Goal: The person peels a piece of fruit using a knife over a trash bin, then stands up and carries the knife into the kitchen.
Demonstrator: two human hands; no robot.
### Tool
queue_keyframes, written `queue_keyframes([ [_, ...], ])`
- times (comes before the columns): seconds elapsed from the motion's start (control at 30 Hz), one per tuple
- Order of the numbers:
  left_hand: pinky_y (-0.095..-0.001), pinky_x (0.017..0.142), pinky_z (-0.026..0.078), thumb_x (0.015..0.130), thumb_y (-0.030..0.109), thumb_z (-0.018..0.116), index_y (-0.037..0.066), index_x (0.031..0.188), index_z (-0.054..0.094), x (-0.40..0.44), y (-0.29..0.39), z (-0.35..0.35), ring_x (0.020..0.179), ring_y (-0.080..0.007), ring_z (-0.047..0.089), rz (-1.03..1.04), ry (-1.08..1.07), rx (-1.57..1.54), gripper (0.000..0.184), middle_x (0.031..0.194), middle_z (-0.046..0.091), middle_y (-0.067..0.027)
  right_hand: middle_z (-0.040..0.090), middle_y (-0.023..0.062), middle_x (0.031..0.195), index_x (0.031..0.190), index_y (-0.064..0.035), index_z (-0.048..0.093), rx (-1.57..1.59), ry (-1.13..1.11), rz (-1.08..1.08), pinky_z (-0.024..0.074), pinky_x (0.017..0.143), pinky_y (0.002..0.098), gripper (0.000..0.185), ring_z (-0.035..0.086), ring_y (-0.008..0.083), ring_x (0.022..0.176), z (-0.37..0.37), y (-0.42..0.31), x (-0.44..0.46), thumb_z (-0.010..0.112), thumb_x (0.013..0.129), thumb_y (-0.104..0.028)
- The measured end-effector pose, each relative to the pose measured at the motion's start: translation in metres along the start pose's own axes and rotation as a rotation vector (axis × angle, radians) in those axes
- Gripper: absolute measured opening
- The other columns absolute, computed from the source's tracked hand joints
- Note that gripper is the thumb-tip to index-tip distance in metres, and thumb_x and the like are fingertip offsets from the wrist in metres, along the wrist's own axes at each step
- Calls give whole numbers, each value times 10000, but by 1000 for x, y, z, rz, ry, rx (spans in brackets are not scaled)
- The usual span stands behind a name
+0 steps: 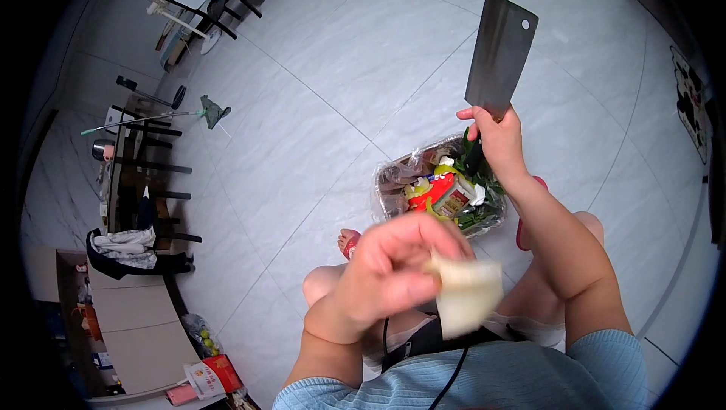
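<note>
My right hand (497,141) grips a cleaver (499,54) by its handle, with the broad metal blade pointing up and away from me. Between the thumb and fingers of my left hand (397,266) is a pale cream-coloured chunk (469,298), smeared by motion; its exact kind cannot be made out. Both hands are raised over a bin (392,183) lined with clear plastic on the floor. Inside it lie a red and yellow packet (448,192), green leaves and other scraps. The left hand is nearer the camera and the chunk hangs over my lap.
Grey tiled floor (318,54) surrounds the bin. Along the left stand several dark chairs (162,160), one with a jacket (125,250) on it, and a green-headed mop (214,112). A red box (219,374) and a bag of fruit (203,337) sit at lower left.
</note>
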State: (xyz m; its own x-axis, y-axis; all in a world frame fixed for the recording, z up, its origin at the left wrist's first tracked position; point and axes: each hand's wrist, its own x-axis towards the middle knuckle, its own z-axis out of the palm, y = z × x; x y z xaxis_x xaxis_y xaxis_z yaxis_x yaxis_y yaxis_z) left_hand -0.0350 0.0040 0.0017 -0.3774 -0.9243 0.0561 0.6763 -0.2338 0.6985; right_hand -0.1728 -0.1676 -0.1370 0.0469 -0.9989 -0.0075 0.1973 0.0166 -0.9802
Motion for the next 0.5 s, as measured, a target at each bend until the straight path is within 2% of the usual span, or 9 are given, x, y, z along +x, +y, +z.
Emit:
queue_keyframes([
  [0.03,-303,870,444,820,47,640,-32,1029,556,-3,3,7,979,-181,569,-8,-40,2,239,1035,583,-144,674,113,862,1023,18,496,-2,-1,1,445,560,243,162,526,89,573,0,0,-1,507,896,-81],
  [0.07,-346,579,471,746,243,721,-35,847,579,-3,-2,21,661,-268,578,83,117,190,328,779,592,-203,674,113,862,1023,18,496,-5,-3,6,445,560,243,162,526,89,573,0,2,-1,507,896,-81],
  [0.33,-339,562,458,779,223,713,-61,936,592,-11,-2,18,636,-248,578,287,-104,229,347,810,602,-196,682,119,873,1016,29,493,-10,3,-9,445,564,239,155,527,89,576,1,7,0,506,900,-73],
  [0.5,-324,539,463,785,197,718,-78,949,593,-12,1,16,621,-237,585,331,-170,215,344,830,612,-207,681,120,877,1018,29,492,-11,-15,-20,448,562,241,157,529,89,581,2,8,1,507,901,-75],
])
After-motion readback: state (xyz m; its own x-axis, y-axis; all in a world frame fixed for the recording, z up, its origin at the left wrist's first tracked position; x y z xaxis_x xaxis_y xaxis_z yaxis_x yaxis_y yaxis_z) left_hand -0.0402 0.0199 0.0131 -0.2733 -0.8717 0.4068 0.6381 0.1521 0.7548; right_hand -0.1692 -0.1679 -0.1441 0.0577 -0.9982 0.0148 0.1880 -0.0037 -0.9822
